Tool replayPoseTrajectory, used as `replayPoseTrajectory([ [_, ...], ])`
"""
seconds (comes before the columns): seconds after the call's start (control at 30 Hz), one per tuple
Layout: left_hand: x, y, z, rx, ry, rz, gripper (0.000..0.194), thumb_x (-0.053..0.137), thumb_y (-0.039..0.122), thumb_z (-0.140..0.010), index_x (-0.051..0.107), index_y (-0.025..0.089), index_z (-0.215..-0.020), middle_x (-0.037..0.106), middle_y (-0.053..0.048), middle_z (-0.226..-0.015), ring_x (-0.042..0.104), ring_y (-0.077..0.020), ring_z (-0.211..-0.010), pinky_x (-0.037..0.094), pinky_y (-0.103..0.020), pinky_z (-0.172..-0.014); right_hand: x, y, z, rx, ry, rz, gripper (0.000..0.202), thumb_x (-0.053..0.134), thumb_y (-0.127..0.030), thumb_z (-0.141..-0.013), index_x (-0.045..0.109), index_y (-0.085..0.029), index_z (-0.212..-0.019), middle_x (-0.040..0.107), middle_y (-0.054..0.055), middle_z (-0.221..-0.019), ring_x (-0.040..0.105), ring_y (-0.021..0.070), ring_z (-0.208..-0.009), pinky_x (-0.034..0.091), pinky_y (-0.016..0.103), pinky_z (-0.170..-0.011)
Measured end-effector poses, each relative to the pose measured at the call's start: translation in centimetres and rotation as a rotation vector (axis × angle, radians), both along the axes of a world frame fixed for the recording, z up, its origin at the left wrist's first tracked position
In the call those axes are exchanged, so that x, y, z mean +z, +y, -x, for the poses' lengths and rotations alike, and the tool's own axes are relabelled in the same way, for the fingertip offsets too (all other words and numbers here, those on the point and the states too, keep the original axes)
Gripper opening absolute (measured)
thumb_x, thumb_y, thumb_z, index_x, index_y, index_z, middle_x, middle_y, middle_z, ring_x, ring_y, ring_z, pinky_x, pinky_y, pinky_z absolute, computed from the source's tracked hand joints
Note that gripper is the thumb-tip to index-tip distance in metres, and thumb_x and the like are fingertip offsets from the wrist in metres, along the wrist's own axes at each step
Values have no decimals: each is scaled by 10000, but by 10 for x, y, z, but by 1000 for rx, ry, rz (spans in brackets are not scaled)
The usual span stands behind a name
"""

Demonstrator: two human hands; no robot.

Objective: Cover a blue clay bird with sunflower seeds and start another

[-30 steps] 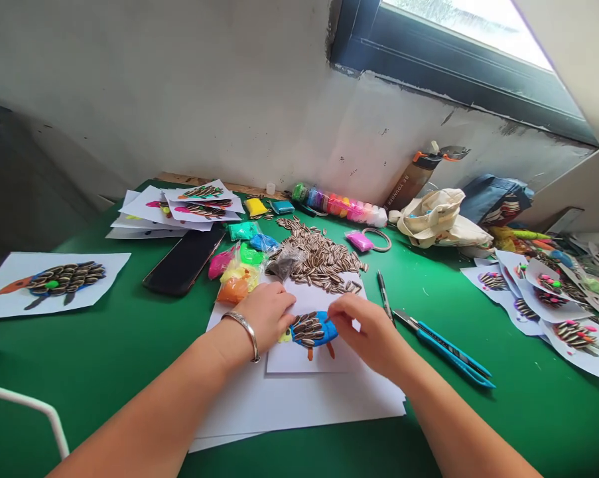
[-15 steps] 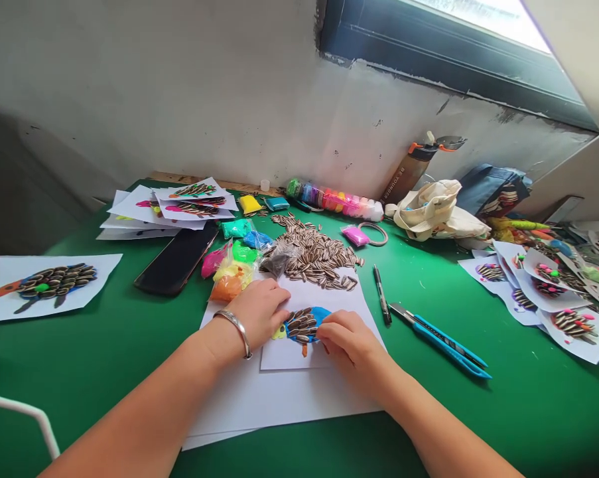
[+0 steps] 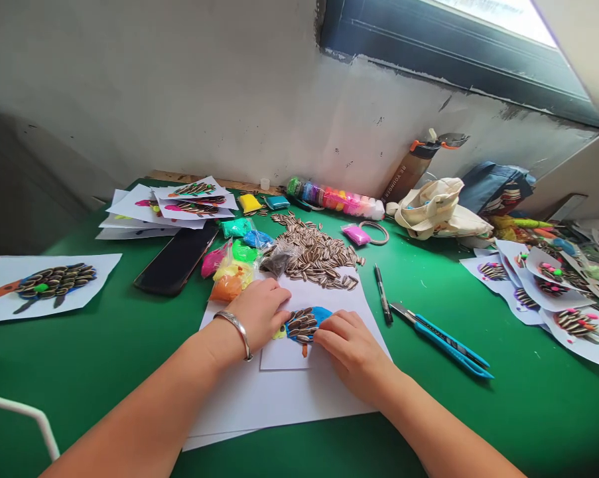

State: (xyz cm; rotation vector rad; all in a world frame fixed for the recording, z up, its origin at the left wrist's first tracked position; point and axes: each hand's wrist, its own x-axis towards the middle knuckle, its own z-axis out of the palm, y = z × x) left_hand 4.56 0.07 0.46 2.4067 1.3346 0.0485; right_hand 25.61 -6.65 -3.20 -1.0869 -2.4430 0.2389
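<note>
Head view, checked first: found which piece within reach?

Found a flat, blue, bird-shaped clay figure [image 3: 303, 326], partly covered in dark, striped seeds [image 3: 300, 321], on a small white paper sheet [image 3: 282, 360].

Judged how, for handling?

Judged light, soft and easily dented in the clay, with hard, smooth, probably slippery seeds, liable to shift under a careless push. Judged the paper thin and bendy, best held flat by a bare margin or lifted by opposite edges, clear of the clay.

Lay where, by the fingers?

Lay between both sets: yellow clay head [image 3: 280, 332] just beside the thumb of the left hand [image 3: 256, 315], blue tail end [image 3: 322, 313] partly hidden under the fingertips of the right hand [image 3: 353, 352]. Showed one short, orange-brown clay leg [image 3: 304, 350] just left of those fingertips.

Saw the fingers how?

Saw the left ones loosely bent, close together; saw the right ones curled narrow over the tail. Could not tell about anything pinched beneath either. Noticed a brown-and-white mound of loose seeds [image 3: 319, 252] beyond both.
</note>
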Motion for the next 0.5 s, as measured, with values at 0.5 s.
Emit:
replayPoseTrajectory([
  [0.5, 1, 0, 1, 0, 20, 2, 223, 488, 272, -867, 627, 171, -1008, 587, -97, -1032, 544, -242, -981, 440, -363, -858, 3, 2, -5, -125, 149, 37, 105, 521, -153, -883, 624, -176, -883, 597, 60, -793, 472, 177, -749, 372, 318, -686],
])
